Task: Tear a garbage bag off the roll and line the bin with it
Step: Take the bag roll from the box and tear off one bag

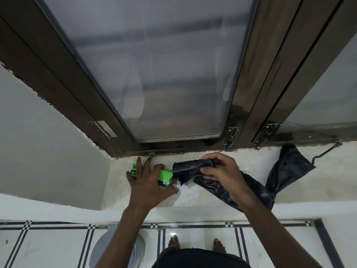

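Note:
A roll of garbage bags in a bright green wrapper point(165, 176) lies on the pale stone window sill point(222, 192). My left hand point(148, 182) presses down on it, fingers spread over the wrapper. From the roll's right end comes a black garbage bag point(286, 167), pulled out across the sill to the right, its far end crumpled near the window frame. My right hand point(222, 169) grips the bunched black plastic just beside the roll. A grey bin point(100, 250) shows on the floor below, partly hidden behind my left forearm.
A dark wooden window frame with frosted glass point(154, 74) rises straight behind the sill. A metal window stay point(326, 150) lies at the sill's right back. A white wall closes the sill's left side. White floor tiles with black lines and my bare feet lie below.

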A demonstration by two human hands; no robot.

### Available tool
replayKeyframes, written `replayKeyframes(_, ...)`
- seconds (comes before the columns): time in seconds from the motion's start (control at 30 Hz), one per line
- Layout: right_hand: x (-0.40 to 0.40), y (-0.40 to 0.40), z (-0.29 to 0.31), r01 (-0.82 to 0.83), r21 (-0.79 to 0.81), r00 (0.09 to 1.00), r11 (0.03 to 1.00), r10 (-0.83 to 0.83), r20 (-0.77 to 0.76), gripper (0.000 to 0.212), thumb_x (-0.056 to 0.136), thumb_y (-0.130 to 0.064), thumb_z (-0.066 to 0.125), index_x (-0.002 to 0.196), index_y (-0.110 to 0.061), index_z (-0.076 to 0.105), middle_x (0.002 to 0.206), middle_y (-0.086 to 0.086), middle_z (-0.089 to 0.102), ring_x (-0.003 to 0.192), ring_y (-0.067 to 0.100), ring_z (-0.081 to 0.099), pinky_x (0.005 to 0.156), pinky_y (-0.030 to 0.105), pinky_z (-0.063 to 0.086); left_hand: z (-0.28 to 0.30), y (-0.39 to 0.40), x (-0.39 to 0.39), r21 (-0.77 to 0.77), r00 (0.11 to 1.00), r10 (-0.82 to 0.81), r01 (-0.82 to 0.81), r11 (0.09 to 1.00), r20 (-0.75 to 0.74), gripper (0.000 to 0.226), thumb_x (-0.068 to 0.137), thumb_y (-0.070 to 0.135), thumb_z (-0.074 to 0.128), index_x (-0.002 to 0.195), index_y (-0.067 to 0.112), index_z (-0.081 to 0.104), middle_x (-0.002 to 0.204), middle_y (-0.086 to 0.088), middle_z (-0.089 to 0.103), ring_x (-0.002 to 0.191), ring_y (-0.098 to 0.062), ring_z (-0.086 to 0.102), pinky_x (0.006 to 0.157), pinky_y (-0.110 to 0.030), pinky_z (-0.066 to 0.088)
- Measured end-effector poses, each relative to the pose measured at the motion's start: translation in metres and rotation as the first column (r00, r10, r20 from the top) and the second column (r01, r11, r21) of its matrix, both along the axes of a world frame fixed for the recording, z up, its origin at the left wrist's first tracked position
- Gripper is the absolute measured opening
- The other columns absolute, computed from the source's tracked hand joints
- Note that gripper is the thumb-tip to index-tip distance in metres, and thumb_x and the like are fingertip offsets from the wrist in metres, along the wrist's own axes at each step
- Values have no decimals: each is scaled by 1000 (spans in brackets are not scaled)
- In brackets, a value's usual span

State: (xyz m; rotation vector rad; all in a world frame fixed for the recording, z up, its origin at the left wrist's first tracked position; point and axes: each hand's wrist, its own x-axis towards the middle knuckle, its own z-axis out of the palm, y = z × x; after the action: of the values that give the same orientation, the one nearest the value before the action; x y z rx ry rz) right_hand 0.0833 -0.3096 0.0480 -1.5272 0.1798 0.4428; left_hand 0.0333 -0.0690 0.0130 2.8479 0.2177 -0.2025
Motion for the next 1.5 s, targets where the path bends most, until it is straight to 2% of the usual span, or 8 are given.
replayKeyframes(0.2, -7, 3, -9, 24, 4, 1000, 1000, -24, 8, 31, 77, 5, 78, 98, -18, 74, 98, 9, 74, 91, 26, 74, 87, 44, 61, 12, 7, 0, -29, 997, -22, 20, 999, -79, 108, 47, 92, 37, 141, 40, 43, 164, 4, 19, 154, -24, -3, 114, -59, 18)
replayKeyframes(0.37, -21, -5, -16, -6, -14, 1000, 1000, 6, -18, 34, 75, 7, 77, 93, -21, 76, 95, 10, 76, 92, 29, 74, 90, 50, 59, 15, 10, 4, -103, 999, -5, 1, 995, -41, 89, 62, 76, 71, 139, 38, 47, 160, 4, 29, 153, -24, 9, 114, -57, 23)
replayKeyframes(0.5, -21, 4, -16, -30, -19, 1000, 999, 30, -3, 35, 75, 5, 78, 94, -24, 75, 95, 8, 76, 93, 30, 73, 89, 53, 58, 16, 12, 4, -100, 995, -46, 37, 994, -92, 93, 58, 78, 70, 139, 39, 47, 160, 4, 29, 152, -24, 9, 115, -56, 21)
replayKeyframes(0.93, -14, 20, -15, 42, 154, 996, 987, -29, -85, 31, 79, 9, 74, 102, -13, 71, 106, 13, 70, 96, 27, 73, 81, 36, 62, 16, 22, -7, -234, 992, -90, 109, 966, 89, 63, 74, 36, 83, 131, 41, 57, 123, 13, 61, 118, -19, 44, 93, -42, 47)
replayKeyframes(1.13, -31, 52, -23, 136, -72, 986, 988, -127, 111, 44, 73, -16, 87, 104, -23, 57, 107, 0, 66, 101, 16, 68, 82, 35, 61, 11, 5, -9, -281, 982, -94, 139, 950, 166, 61, 79, 41, 78, 135, 36, 55, 125, 8, 62, 116, -21, 48, 91, -35, 46)
replayKeyframes(1.3, -35, 59, -29, -214, -284, 920, 935, 291, 264, 38, 93, -43, 64, 131, -38, 62, 143, -10, 52, 136, 7, 43, 114, 36, 40, 7, 13, -9, -317, 979, -31, 96, 944, 203, 60, 80, 35, 79, 136, 29, 56, 129, 5, 63, 119, -22, 50, 93, -30, 41)
replayKeyframes(1.37, -34, 53, -27, -301, -310, 884, 902, 385, 264, 41, 95, -36, 63, 133, -50, 54, 157, -13, 30, 145, 5, 25, 117, 31, 27, 5, 21, -9, -373, 983, -9, 79, 925, 184, 60, 82, 33, 78, 137, 29, 55, 129, 9, 60, 120, -20, 50, 96, -30, 41)
replayKeyframes(1.5, -21, 30, -15, -279, -218, 880, 935, 340, 331, 69, 87, -14, 73, 139, -49, 44, 163, -21, 17, 146, -3, 23, 113, 24, 30, 6, 29, -11, -431, 990, -68, 116, 895, 124, 60, 84, 33, 76, 138, 37, 52, 128, 15, 56, 121, -18, 47, 100, -35, 45)
